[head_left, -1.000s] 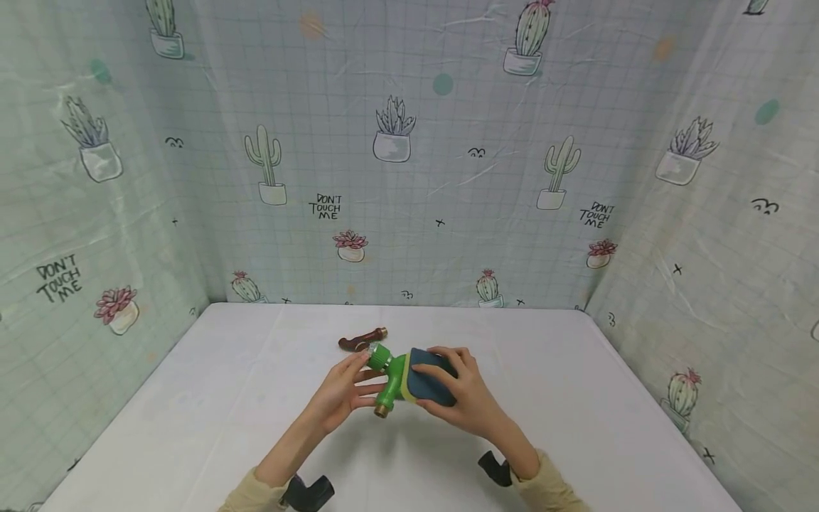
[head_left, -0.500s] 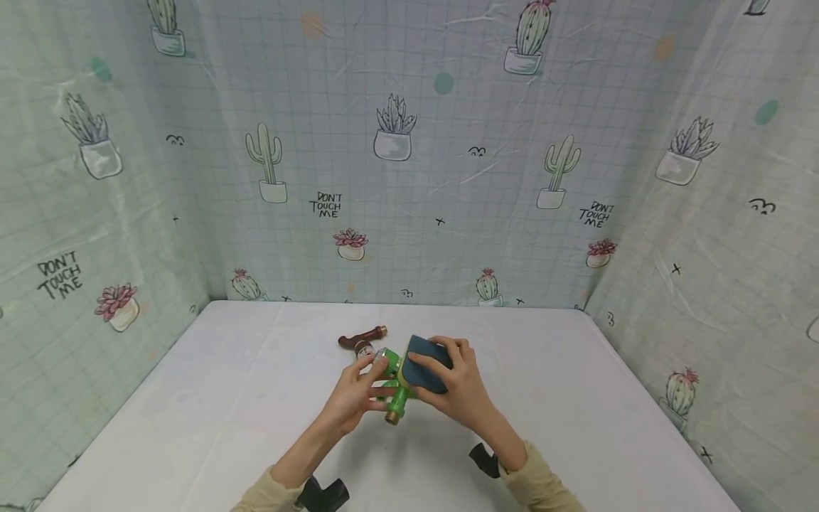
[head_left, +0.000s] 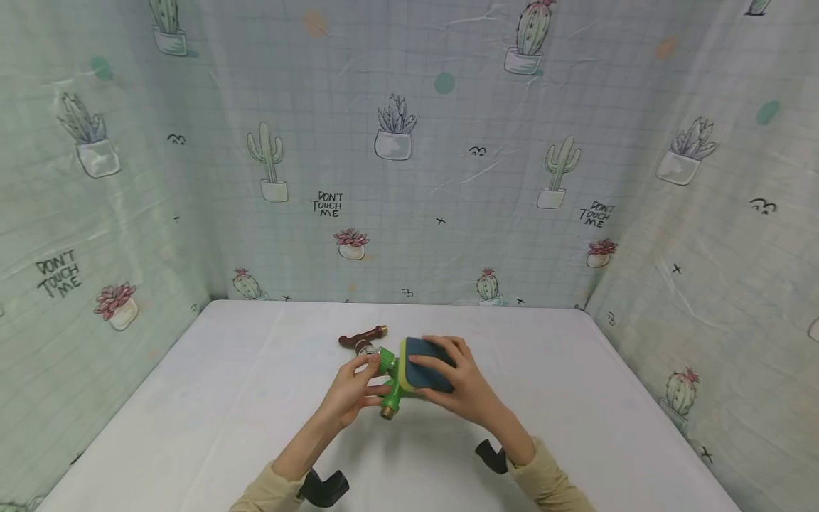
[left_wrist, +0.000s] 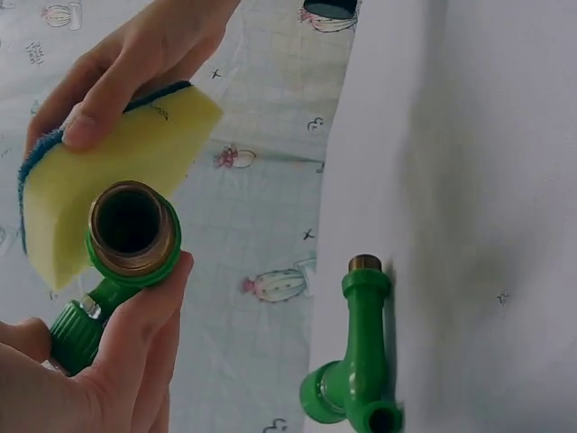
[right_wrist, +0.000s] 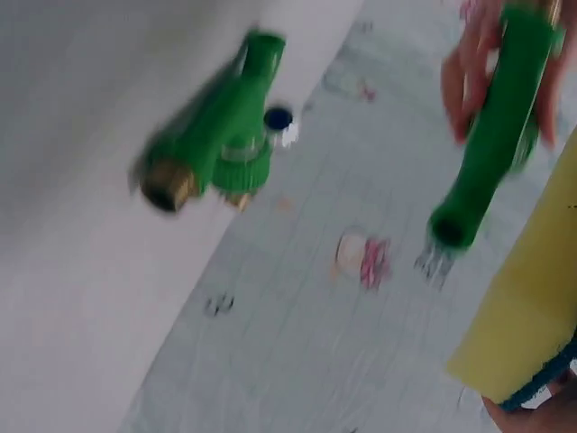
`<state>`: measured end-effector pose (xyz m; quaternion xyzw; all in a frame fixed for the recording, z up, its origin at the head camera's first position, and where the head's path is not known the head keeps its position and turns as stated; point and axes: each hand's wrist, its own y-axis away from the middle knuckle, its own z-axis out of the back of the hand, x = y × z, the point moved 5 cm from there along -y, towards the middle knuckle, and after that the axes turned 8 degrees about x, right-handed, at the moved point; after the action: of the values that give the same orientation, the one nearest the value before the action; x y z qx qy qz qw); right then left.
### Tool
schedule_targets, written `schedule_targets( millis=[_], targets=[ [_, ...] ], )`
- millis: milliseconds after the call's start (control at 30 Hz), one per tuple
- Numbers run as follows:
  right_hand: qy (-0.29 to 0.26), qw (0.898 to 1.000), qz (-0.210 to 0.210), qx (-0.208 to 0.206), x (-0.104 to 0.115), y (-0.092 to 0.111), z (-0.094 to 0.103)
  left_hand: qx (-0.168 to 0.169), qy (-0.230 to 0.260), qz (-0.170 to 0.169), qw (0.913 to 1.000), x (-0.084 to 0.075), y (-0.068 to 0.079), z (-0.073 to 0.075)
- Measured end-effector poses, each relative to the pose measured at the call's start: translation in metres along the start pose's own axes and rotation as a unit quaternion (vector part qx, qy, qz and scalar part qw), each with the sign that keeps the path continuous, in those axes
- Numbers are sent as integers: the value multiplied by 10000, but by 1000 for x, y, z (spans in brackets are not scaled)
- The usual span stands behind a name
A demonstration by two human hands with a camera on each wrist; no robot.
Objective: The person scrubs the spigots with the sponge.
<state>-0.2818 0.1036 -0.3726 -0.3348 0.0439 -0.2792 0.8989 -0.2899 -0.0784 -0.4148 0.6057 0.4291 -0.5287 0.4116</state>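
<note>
Apparently, wiping is underway: green tap held by left hand, sponge gripped alongside by right hand; extent done or left cannot be told.

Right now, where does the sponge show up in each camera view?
Head: the sponge is just right of centre, in the lower half, held by the right hand.
Left wrist: the sponge is at upper left, yellow side showing.
Right wrist: the sponge is at lower right, cut by the edge.
Shared landmark: the green tap in the left hand.
</note>
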Motion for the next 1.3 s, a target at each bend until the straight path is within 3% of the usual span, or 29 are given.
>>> schedule_targets(
  millis=[67, 200, 367, 567, 633, 733, 833, 900, 1100, 1300],
  targets=[
    [125, 9998, 111, 142, 11, 1, -6, -22, 57, -27, 10000, -1, 0, -2],
    [590, 9981, -71, -151, 16, 2, -10, 87, 117, -130, 9998, -3, 3, -8],
    [805, 9943, -393, -573, -4, 4, -4, 263, -36, -345, 9991, -7, 7, -13],
    [603, 9951, -537, -567, -25, 10, 14, 147, -124, -130, 9997, -6, 8, -8],
    [420, 9978, -297, -415, -20, 12, 17, -16, -89, -8, 10000, -6, 8, -3],
    [244, 9989, 411, 5, -1, 13, 15, -115, 3, 182, 9998, -6, 6, 4],
    [289, 9929, 1049, 478, 19, 12, 6, 103, -40, 309, 9995, -5, 4, 3],
    [429, 9901, 1187, 614, 25, 12, 0, 295, -108, 314, 9990, -5, 3, 2],
    [1231, 9893, 737, 278, 12, 11, 2, 473, -134, 66, 9988, -6, 11, -3],
    [1968, 9803, 139, -21, 1, 10, 11, 300, -74, -199, 9993, -7, 16, -5]
  ],
)
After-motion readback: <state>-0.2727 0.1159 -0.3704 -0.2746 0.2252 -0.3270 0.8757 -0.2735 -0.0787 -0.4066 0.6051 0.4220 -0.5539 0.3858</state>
